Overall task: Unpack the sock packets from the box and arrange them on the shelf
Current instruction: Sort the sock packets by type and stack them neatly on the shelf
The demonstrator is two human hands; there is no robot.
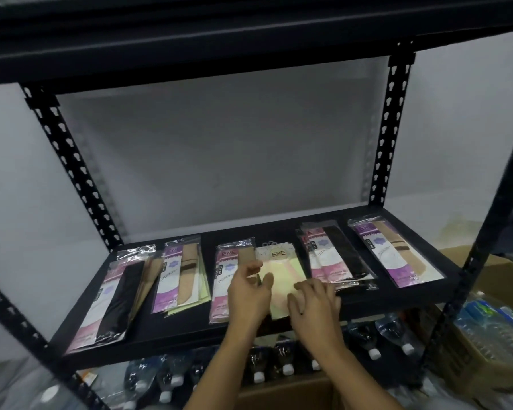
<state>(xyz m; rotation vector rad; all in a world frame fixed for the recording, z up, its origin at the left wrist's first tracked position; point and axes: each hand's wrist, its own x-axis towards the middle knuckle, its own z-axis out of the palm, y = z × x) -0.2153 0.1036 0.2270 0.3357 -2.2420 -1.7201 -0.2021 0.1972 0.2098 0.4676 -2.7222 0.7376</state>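
Surroundings: black metal shelf [166, 335] on slotted uprights [393, 128], with an upper board [190, 39] overhead and a white wall behind.
Below: water bottles [288, 365] with white caps lie under the shelf, and a brown cardboard box [279, 392] sits at the near edge of the view.
Right side: open carton [468, 362] packed with more bottles, beside the right front post.
Obstruction: both hands cover the near half of the pale yellow packet [282, 270]; the left hand also hides part of the purple packet [224, 279] just left of it.
Other packets: black-sock packet [113, 297] at far left, purple-and-tan packet [178, 276] next to it, pink packets [335, 255] right of centre and a purple packet [394, 253] at the right end.
Location: the pale yellow packet lies flat on the shelf board at the middle of the row.
Long axis: runs near to far, about square to the shelf's front edge.
Heading: its round label end points far, toward the wall.
Neighbours' lean: the left packets tip their far ends rightward and the right ones leftward.
Left hand [249, 294]: thumb and curled forefinger pinch the pale yellow packet's left edge, though the view is blurred.
Right hand [316, 306]: fingers spread and relaxed, resting flat on the packet's near right part and gripping nothing.
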